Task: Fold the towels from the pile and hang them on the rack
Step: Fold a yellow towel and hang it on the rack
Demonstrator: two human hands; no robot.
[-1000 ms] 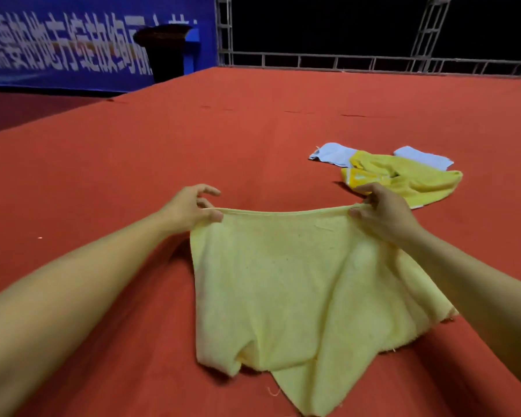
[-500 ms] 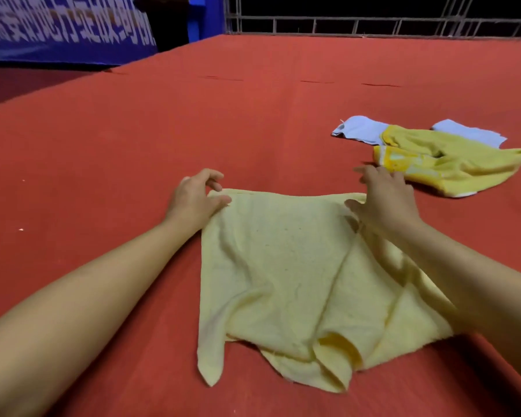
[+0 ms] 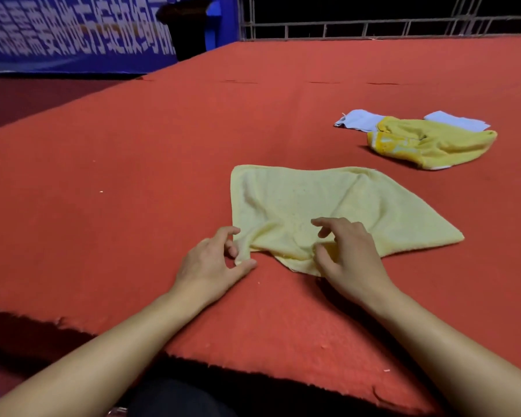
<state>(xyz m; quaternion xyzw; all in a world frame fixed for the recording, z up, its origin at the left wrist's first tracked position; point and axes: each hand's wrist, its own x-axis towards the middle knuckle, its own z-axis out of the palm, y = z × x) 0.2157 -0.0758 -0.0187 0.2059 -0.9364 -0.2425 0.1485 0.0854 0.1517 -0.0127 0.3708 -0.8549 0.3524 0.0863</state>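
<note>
The pale towel (image 3: 328,206) lies flat on the red table (image 3: 133,176), stretching away from both hands. The left hand (image 3: 214,263) pinches its near left corner. The right hand (image 3: 346,254) pinches the bunched near edge.

A pale yellow towel (image 3: 328,212) lies spread on the red carpeted surface (image 3: 133,176). The left hand (image 3: 211,263) pinches its near corner; the right hand (image 3: 346,254) grips the near edge. A bright yellow towel (image 3: 433,142) lies well apart on white cloths (image 3: 358,119).

Left hand (image 3: 212,263) and right hand (image 3: 348,255) pinch with curled fingers.
</note>
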